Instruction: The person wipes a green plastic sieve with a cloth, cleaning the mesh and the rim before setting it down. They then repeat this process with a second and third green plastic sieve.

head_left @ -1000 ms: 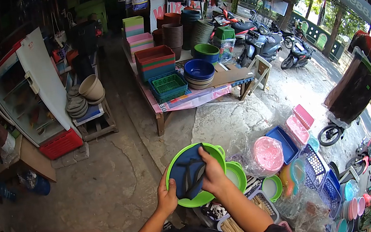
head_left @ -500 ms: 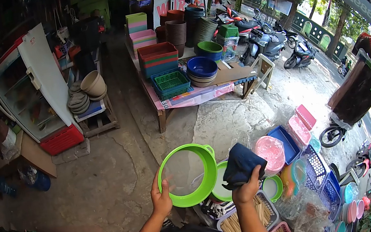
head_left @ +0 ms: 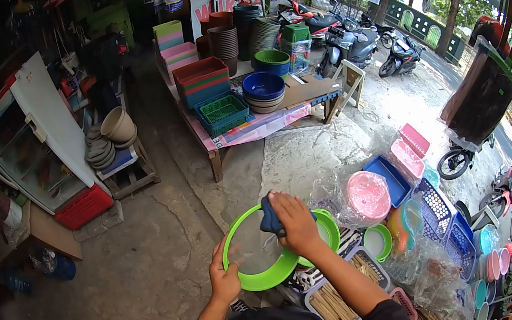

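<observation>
A round lime-green sieve (head_left: 266,278) with a translucent mesh is held up in front of me. My left hand (head_left: 225,277) grips its left rim, thumb inside and fingers outside. Pressed against its upper right rim is a dark blue cloth (head_left: 270,217), closed in my right hand (head_left: 295,221). Another green sieve (head_left: 329,231) lies just right of and below the held one, partly hidden by my right arm.
A table (head_left: 277,124) with stacked baskets and basins stands ahead. Left is a glass-door fridge (head_left: 46,137). Sticks in baskets (head_left: 332,303), a pink wrapped stack (head_left: 369,196) and blue baskets (head_left: 433,210) lie low right. Motorcycles (head_left: 351,48) stand beyond.
My right hand has moved left with the cloth, from beside the held sieve onto its rim. My left hand keeps its hold on the sieve. The view has shifted slightly.
</observation>
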Demonstrator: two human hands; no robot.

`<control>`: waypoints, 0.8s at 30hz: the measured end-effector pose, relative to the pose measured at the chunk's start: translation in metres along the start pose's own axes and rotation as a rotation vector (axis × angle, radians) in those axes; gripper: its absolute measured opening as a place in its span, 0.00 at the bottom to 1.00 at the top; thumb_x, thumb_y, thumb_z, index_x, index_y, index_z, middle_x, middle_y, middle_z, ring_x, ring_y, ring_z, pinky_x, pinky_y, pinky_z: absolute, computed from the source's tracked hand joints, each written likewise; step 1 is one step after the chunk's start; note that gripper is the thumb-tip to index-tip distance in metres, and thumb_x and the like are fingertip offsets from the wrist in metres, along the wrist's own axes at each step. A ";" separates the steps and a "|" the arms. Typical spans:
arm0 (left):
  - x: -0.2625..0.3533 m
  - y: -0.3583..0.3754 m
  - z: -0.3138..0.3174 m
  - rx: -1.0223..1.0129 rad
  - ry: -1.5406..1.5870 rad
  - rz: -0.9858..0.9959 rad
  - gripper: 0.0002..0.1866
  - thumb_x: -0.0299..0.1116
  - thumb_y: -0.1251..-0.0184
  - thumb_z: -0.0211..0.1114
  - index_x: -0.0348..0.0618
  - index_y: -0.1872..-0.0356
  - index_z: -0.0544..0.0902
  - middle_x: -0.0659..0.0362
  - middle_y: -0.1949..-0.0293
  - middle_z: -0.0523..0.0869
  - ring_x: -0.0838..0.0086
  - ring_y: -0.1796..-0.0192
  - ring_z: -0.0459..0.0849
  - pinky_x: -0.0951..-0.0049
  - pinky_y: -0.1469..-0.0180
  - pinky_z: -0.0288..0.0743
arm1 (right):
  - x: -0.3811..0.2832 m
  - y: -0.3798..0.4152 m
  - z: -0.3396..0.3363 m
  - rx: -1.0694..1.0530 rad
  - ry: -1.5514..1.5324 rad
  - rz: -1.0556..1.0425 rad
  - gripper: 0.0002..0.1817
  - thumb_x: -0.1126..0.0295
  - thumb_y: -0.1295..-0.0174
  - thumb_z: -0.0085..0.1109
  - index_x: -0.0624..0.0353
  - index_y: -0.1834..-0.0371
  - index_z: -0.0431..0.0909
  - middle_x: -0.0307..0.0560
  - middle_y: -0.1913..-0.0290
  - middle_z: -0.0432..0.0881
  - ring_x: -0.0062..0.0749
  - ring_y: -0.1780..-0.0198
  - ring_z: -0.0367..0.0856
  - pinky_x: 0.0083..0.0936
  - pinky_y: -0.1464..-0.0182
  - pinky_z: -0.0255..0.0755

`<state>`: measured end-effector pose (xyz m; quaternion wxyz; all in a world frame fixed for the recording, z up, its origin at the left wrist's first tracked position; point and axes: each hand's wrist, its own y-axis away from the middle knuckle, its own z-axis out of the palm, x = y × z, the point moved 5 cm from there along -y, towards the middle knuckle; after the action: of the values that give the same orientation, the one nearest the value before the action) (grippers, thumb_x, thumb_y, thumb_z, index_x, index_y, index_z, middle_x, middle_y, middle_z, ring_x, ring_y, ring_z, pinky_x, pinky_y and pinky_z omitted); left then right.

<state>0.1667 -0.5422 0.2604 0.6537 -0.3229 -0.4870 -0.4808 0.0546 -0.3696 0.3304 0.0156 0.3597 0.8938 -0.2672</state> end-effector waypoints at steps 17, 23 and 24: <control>-0.021 -0.009 -0.023 -0.134 -0.095 -0.237 0.27 0.23 0.31 0.59 0.42 0.32 0.64 0.52 0.36 0.73 0.68 0.38 0.79 0.69 0.40 0.74 | 0.053 0.072 0.029 0.124 -0.636 0.580 0.30 0.76 0.44 0.60 0.62 0.35 0.71 0.62 0.42 0.78 0.55 0.40 0.77 0.39 0.36 0.69; 0.022 -0.031 0.024 -0.483 -0.609 -0.224 0.28 0.20 0.34 0.57 0.40 0.31 0.72 0.49 0.38 0.79 0.65 0.38 0.79 0.70 0.36 0.70 | 0.019 0.026 0.017 -0.270 -0.706 0.168 0.33 0.76 0.45 0.61 0.60 0.32 0.69 0.60 0.40 0.75 0.56 0.38 0.74 0.39 0.35 0.68; 0.018 -0.032 0.025 -0.449 -0.536 -0.269 0.30 0.17 0.37 0.53 0.40 0.30 0.71 0.50 0.38 0.79 0.66 0.37 0.78 0.71 0.35 0.69 | 0.019 0.023 0.017 -0.294 -0.693 0.141 0.33 0.76 0.45 0.61 0.60 0.32 0.69 0.60 0.41 0.75 0.56 0.38 0.73 0.39 0.34 0.68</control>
<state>0.1295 -0.5362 0.2837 0.3467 -0.5057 -0.5616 -0.5556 0.0526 -0.3526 0.3012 0.3869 0.3027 0.8373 -0.2401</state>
